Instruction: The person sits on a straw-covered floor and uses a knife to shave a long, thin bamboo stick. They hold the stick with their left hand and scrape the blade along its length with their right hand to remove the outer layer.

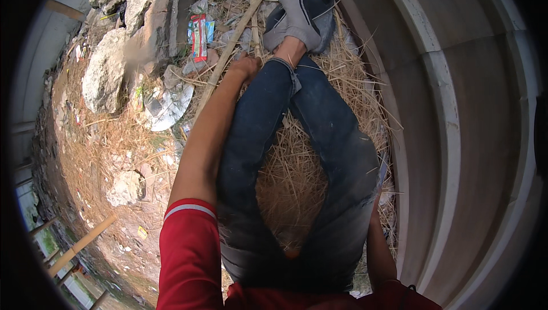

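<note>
I sit on dry straw point(294, 173) with my legs in dark blue trousers point(337, 121) stretched out and crossed at the ankles. My left hand point(245, 67) is down by the ankle, its fingers curled near the lower end of a thin bamboo stick point(254, 30). What those fingers hold, if anything, is too small to make out. A longer bamboo pole point(237, 33) slants past on the left of this hand. Beside the right thigh my right forearm point(378, 250) reaches down, and the leg hides the fingers. Grey socks point(294, 10) and a dark slipper point(324, 16) show at the feet.
A ribbed, curved grey wall point(422, 127) rises close along my right side. Large rocks point(105, 70) lie at the far left, with a red wrapper point(198, 37) and a white broken piece point(168, 110) near them. A bamboo pole point(83, 244) juts in at the lower left.
</note>
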Motion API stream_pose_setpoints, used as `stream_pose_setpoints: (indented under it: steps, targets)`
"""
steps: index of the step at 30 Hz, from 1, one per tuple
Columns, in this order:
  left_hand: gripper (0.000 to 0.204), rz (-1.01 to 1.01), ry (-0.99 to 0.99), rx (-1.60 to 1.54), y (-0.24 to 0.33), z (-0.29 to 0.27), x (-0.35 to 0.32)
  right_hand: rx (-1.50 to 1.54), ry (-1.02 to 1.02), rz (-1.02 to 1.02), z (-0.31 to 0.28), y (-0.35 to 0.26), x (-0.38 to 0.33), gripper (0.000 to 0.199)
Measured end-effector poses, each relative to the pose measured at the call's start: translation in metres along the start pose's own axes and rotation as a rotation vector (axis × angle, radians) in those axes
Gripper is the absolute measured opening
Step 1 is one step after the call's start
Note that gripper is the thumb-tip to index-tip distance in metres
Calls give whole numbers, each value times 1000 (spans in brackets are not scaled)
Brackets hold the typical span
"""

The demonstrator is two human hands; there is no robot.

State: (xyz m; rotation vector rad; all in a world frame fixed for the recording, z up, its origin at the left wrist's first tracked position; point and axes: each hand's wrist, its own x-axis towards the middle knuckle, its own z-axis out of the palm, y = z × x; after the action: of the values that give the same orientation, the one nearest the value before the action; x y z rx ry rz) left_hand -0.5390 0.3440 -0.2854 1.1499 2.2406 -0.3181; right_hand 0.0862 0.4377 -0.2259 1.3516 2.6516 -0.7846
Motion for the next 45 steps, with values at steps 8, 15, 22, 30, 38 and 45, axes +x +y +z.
stream_pose_setpoints:
  steps: [8,15,22,30,38,45]
  targets:
    - [43,-7,90,-53,-8,19,-30,-179,122,-64,3,-72,144,41]
    - [43,28,118,-9,-56,30,-59,74,16,-68,-9,-125,98,45]
    - [40,-28,133,-48,-55,14,-120,202,168,-120,-1,-113,82,36]
    - [65,-19,314,-72,-19,17,-130,469,221,-218,-82,-201,250,32]
    - [63,-78,417,24,-26,111,-109,878,-213,63,-11,-245,464,62]
    - [59,-28,401,16,-28,96,-117,927,-41,228,27,-238,536,43]
